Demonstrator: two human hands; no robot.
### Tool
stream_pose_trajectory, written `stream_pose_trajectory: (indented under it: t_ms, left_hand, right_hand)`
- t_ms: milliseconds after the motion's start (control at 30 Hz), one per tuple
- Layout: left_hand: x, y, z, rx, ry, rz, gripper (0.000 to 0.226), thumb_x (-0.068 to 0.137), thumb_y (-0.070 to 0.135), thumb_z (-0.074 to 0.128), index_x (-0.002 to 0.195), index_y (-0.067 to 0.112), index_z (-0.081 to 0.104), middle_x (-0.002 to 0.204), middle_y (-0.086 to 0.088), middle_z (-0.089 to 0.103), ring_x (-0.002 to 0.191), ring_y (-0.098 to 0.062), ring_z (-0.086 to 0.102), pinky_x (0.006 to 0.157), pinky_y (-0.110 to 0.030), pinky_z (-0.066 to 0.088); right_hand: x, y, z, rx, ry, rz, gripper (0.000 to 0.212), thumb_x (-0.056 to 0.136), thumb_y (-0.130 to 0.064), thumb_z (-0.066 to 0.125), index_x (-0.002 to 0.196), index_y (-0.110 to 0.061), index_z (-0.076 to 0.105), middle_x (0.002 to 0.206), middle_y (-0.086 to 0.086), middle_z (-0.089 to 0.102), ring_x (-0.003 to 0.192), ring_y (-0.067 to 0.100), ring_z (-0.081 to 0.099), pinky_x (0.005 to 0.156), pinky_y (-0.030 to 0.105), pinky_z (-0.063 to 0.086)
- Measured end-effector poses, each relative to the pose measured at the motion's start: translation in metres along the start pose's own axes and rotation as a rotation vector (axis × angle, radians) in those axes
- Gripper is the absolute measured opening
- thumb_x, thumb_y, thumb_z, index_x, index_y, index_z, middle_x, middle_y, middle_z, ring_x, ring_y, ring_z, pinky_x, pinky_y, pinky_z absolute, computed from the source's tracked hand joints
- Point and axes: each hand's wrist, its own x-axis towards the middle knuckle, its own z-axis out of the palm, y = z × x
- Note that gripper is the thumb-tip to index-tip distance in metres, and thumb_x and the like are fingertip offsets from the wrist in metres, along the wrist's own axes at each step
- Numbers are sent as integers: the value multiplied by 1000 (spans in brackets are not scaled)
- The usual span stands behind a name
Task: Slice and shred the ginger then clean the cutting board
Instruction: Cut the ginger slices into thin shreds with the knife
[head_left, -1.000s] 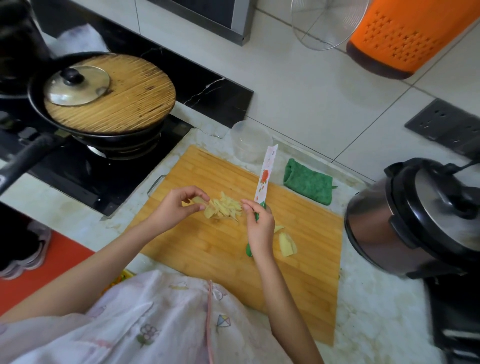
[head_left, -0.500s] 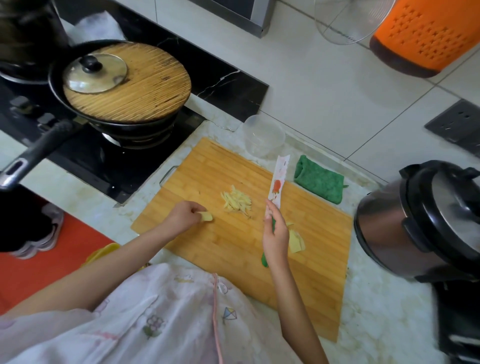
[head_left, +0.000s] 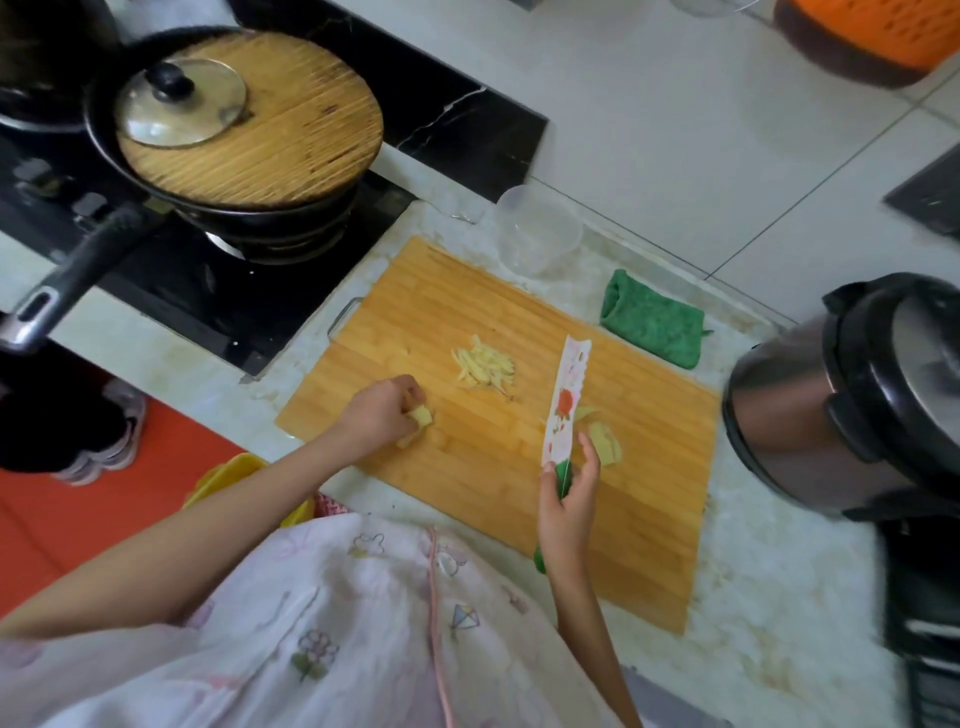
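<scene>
A bamboo cutting board (head_left: 467, 493) lies on the marble counter. A small pile of shredded ginger (head_left: 485, 368) sits near the board's middle. My left hand (head_left: 376, 415) pinches a stack of ginger slices (head_left: 420, 420) against the board, left of the pile. My right hand (head_left: 566, 506) grips the green handle of a knife (head_left: 563, 402) with a white flowered blade, its tip pointing away from me. More ginger pieces (head_left: 605, 441) lie just right of the blade.
A clear plastic cup (head_left: 537, 236) and a folded green cloth (head_left: 652, 325) sit behind the board. A steel rice cooker (head_left: 852, 400) stands at the right. At the left, a black pan (head_left: 234, 135) with a wooden cover sits on the stove, handle toward me.
My left hand drew a few slices out of the ginger pile and moved them left on the board. My right hand with the knife pulled back toward me a little.
</scene>
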Motion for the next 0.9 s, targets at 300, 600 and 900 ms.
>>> stream_pose_trajectory:
  t_ms: [300,600,900]
  left_hand:
    - [14,50,47,86,-204,237,21,75,10,79,91,10,66,82,0,63,78,-15,60,66,-26,46]
    - [40,63,20,98,7,338,20,96,14,51,81,12,65,79,-3,66,81,-25,63,66,-32,44]
    - [78,101,46,682,-29,616,18,85,17,62,102,15,66,112,-6,62,111,-26,50,85,-32,36]
  right_hand:
    - [-1,7,0,21,59,11,45,96,-7,50,136,-26,36,87,-26,56,58,0,55,55,41,46]
    - [-7,4,-9,52,109,28,45,96,-5,50,135,-23,37,77,-28,55,87,19,55,59,35,48]
    - [-6,0,-13,59,109,52,47,95,-6,50,128,-37,35,76,-20,61,81,26,56,62,49,48]
